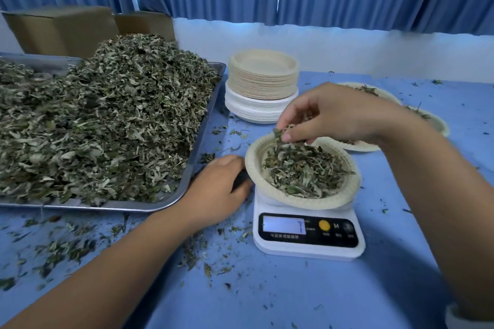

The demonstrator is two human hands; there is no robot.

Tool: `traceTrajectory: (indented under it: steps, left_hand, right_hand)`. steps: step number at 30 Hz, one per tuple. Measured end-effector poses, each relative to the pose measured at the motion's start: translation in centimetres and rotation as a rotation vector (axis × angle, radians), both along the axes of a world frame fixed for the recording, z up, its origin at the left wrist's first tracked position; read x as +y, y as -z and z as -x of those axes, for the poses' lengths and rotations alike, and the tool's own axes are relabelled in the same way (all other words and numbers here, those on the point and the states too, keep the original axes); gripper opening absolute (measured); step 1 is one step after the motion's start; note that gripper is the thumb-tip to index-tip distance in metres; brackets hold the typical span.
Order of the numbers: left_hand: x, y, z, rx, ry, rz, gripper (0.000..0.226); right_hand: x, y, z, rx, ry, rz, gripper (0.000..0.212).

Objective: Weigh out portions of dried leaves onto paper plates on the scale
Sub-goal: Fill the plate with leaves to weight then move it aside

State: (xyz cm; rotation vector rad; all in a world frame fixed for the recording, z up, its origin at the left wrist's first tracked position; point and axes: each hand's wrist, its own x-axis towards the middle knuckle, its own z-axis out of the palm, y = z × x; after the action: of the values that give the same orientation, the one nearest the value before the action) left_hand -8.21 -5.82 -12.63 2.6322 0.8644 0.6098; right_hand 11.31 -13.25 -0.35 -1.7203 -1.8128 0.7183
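A portion of grey-green dried leaves (304,168) lay in a round beige paper plate (344,196), which sat on a small white digital scale (307,248) with a lit display. Above the plate's far rim, the right hand (328,115) pinched a tuft of leaves in its fingertips. The left hand (219,184) rested palm down on the blue table cover (294,296), just beside the plate, fingers bent; whether it held anything could not be told. To the left, a large metal tray (197,147) carried a heap of loose leaves (101,120). Behind the scale stood a stack of empty paper plates (263,75), and filled plates (374,91) lay to the right.
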Motion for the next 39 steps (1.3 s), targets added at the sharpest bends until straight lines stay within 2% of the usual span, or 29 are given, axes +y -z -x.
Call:
traceTrajectory:
  steps: [5,13,20,26,32,39]
  left_hand:
    - [-0.1,-0.2,0.0,0.026,-0.001,0.028,0.028]
    - [-0.4,-0.3,0.0,0.032,-0.005,0.042,0.028]
    - [-0.5,-0.3,0.1,0.026,0.002,0.053,0.031]
    - [-0.5,-0.4,0.1,0.016,0.012,0.044,0.031]
    - [-0.5,-0.4,0.1,0.024,0.014,0.05,0.029]
    - [-0.4,-0.4,0.2,0.04,0.013,0.049,0.028]
  right_hand:
    - [0.0,0.1,0.2,-0.234,0.004,0.062,0.011]
    - [-0.9,-1.0,-1.5,-0.348,0.149,-0.098,0.026]
    - [-1.1,-0.9,-1.2,-0.348,0.102,-0.161,0.017]
    - [0.0,1.1,0.6,-0.419,-0.011,-0.039,0.005]
    - [0.0,1.1,0.6,-0.374,-0.003,-0.047,0.005]
    - [-0.9,-0.2,0.1,-0.291,0.024,-0.065,0.018]
